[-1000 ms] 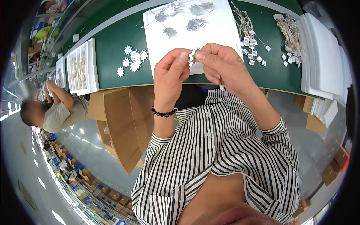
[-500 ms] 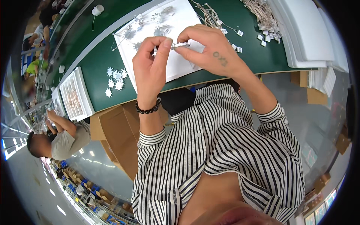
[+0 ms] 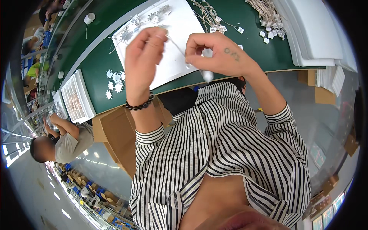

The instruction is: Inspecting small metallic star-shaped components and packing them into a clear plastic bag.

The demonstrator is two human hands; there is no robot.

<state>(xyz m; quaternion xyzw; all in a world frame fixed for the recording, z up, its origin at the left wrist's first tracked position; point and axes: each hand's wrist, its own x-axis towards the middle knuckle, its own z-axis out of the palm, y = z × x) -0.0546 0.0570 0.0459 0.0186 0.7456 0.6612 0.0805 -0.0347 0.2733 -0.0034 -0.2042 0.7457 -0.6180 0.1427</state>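
Your left hand (image 3: 143,57) is raised in the upper middle of the frame, fingers curled together, with the fingertips pinching one end of a thin white cord (image 3: 177,46). A black bead bracelet (image 3: 140,104) sits on that wrist. Your right hand (image 3: 218,57) is just to the right of it, fingers closed on the other end of the cord, so the cord runs slanting between your two hands above the white sheet (image 3: 180,23). A small white piece shows below your right hand's fingers; what it is cannot be told.

The white sheet lies on the green worktop (image 3: 96,65) at the top of the frame. Grey snowflake ornaments (image 3: 153,16) with cords lie on the sheet's upper part, and a cluster of small white snowflake ornaments (image 3: 115,82) lies on the worktop left of the sheet. Further left is a white tray (image 3: 78,101) filled with small parts. At the upper right are a bundle of cords with white tags (image 3: 268,15) and a stack of white foam sheets (image 3: 306,34). A cardboard box (image 3: 115,138) stands below the worktop's edge. At the left edge, another person (image 3: 65,143) in a grey shirt sits at the same worktop.
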